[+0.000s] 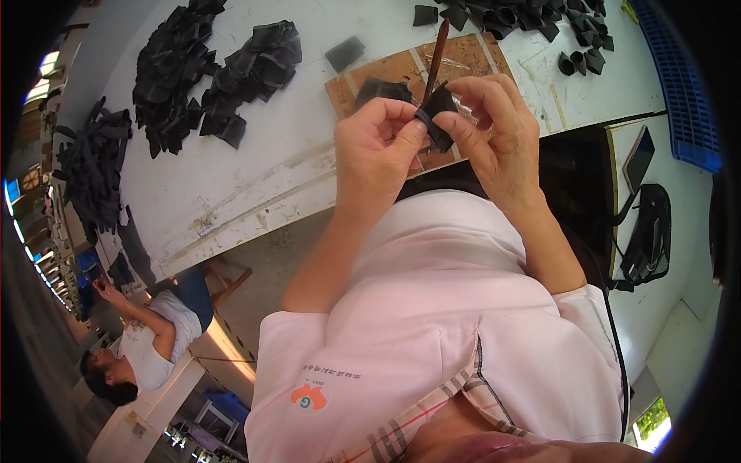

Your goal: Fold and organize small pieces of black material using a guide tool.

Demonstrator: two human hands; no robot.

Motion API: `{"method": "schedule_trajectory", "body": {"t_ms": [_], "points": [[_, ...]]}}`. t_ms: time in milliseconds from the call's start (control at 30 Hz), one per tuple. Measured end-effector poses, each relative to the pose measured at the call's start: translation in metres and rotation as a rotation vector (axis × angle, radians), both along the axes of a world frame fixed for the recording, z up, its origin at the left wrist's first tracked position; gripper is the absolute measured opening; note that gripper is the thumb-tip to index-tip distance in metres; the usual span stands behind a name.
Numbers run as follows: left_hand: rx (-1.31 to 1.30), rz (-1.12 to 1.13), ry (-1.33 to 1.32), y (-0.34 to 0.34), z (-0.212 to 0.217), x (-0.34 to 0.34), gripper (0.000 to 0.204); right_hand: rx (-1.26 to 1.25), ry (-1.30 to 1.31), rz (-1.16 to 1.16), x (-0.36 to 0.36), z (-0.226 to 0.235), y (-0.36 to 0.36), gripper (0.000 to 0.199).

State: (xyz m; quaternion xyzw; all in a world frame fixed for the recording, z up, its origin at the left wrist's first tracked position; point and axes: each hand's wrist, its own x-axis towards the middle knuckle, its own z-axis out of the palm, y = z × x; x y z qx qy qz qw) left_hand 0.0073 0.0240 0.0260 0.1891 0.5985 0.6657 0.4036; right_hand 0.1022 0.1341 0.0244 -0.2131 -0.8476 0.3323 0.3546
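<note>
At one o'clock from the view's centre, nearest the wearer, the left hand (380, 150) and right hand (498, 127) pinch a small black piece (439, 112) between thumbs and fingers. Beside it, a brown rod (438, 58) leans between twelve and one; whether it enters the piece cannot be told. An even grip on both edges should likely guard against creasing. Beneath, a wooden board (471, 58) lies on the counter (255, 181); farther off, a black heap (171, 77) occupies ten o'clock, black tubular pieces (513, 17) one o'clock.
</note>
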Motion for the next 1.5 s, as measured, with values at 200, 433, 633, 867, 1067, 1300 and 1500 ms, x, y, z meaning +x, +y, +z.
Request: {"method": "schedule_trajectory", "body": {"t_ms": [200, 433, 633, 867, 1067, 1300, 1500], "points": [[-0.074, 0.262, 0.827, 0.011, -0.002, 0.018, 0.001, 0.072, 0.015, 0.094, -0.005, 0.002, -0.008, 0.009], [0.181, 0.291, -0.106, 0.014, 0.013, 0.003, 0.013, 0.031, 0.072, 0.027, -0.012, -0.008, -0.002, 0.007], [0.061, 0.133, -0.038, 0.010, 0.015, 0.002, 0.016, -1.489, 0.113, 0.331, -0.004, 0.010, 0.014, 0.006], [0.038, 0.302, 0.195, 0.020, 0.014, 0.000, 0.011, -1.533, 0.092, 0.507, -0.009, 0.029, 0.020, 0.021], [0.816, -0.269, -1.206, 0.025, 0.051, -0.032, 0.023, -1.127, 0.016, 0.631, -0.038, 0.067, 0.047, 0.025], [0.654, -0.155, -0.761, 0.019, 0.020, -0.020, 0.021, -1.134, 0.032, 0.752, -0.030, 0.038, 0.048, 0.030], [0.601, -0.073, -0.380, 0.023, 0.031, -0.020, 0.021, -1.052, 0.035, 0.755, -0.038, 0.042, 0.051, 0.033]]}}
